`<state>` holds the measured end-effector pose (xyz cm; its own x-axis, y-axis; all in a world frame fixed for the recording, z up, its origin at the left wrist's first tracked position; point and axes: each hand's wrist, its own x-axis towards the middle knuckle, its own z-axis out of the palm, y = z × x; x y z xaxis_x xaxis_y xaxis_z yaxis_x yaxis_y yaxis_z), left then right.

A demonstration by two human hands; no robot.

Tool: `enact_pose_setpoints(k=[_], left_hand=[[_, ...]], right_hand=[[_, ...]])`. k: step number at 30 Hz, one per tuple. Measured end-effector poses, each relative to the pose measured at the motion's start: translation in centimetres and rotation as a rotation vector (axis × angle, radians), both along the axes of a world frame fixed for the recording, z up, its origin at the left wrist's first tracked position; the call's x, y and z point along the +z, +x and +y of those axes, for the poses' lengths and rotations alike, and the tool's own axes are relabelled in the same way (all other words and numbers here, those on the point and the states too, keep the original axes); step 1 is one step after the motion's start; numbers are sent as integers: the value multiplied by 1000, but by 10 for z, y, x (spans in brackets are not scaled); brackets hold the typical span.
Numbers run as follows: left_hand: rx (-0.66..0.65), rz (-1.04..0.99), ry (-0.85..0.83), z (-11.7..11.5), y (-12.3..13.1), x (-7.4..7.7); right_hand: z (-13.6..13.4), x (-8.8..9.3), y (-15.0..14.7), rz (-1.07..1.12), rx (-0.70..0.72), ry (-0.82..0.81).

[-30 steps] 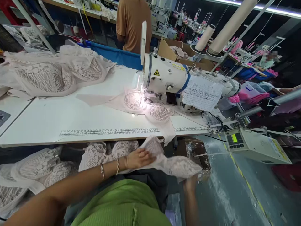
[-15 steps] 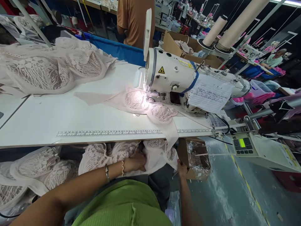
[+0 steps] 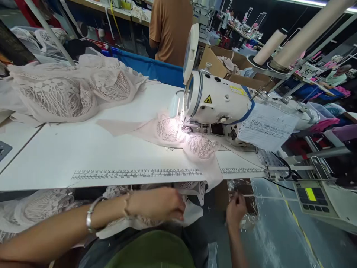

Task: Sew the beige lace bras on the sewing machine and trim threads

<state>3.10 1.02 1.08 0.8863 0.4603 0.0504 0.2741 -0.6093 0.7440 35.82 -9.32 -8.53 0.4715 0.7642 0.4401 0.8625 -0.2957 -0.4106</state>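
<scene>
My left hand (image 3: 167,205) is closed in a loose fist over the pale pink lace bras in my lap. A light fabric band (image 3: 193,216) shows right beside its fingers; whether they grip it is hidden. To the right, my right hand (image 3: 236,211) is raised beyond the table edge with its fingertips pinched together, and what is in them is too small to make out. On the table, another lace bra (image 3: 201,146) lies under the lit needle area of a white sewing machine (image 3: 214,98), one strip hanging over the front edge.
A pile of lace bras (image 3: 64,91) lies on the table's left. A printed ruler (image 3: 134,174) runs along the front edge. A control box (image 3: 315,197) juts out at right, above an open carton (image 3: 223,197). A person in a brown shirt (image 3: 171,29) is beyond the table.
My left hand has lifted off the bra in my lap and closed. My right hand has moved right, away from the bra's edge. The view has shifted slightly.
</scene>
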Motion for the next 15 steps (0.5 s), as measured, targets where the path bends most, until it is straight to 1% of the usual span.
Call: enact_pose_setpoints(k=[1, 2, 3, 4, 5, 6, 7, 8, 10, 12, 13, 15], left_hand=[[-41, -31, 7, 21, -11, 7], [-38, -60, 54, 42, -20, 11], [9, -79, 138, 63, -26, 13], [89, -87, 254, 83, -29, 13], [148, -80, 381, 99, -29, 11], [165, -53, 497, 113, -26, 7], [147, -12, 587, 124, -22, 3], [112, 35, 656, 132, -17, 0], [45, 125, 753, 141, -7, -7], [11, 176, 820, 146, 0, -12], [3, 190, 848, 146, 1, -13], [2, 223, 894, 147, 2, -13]], right_hand=[[11, 16, -4, 4, 26, 64], [25, 33, -10, 13, 92, 123], [42, 51, -17, 29, 253, 219], [62, 68, -27, 12, 411, 279], [83, 83, -36, -16, 531, 251], [107, 97, -46, -45, 610, 186], [131, 107, -56, -75, 664, 115], [154, 113, -65, -108, 668, 39], [198, 117, -77, -177, 597, -103], [232, 111, -82, -234, 574, -220], [244, 106, -83, -251, 581, -264], [259, 98, -79, -263, 623, -318]])
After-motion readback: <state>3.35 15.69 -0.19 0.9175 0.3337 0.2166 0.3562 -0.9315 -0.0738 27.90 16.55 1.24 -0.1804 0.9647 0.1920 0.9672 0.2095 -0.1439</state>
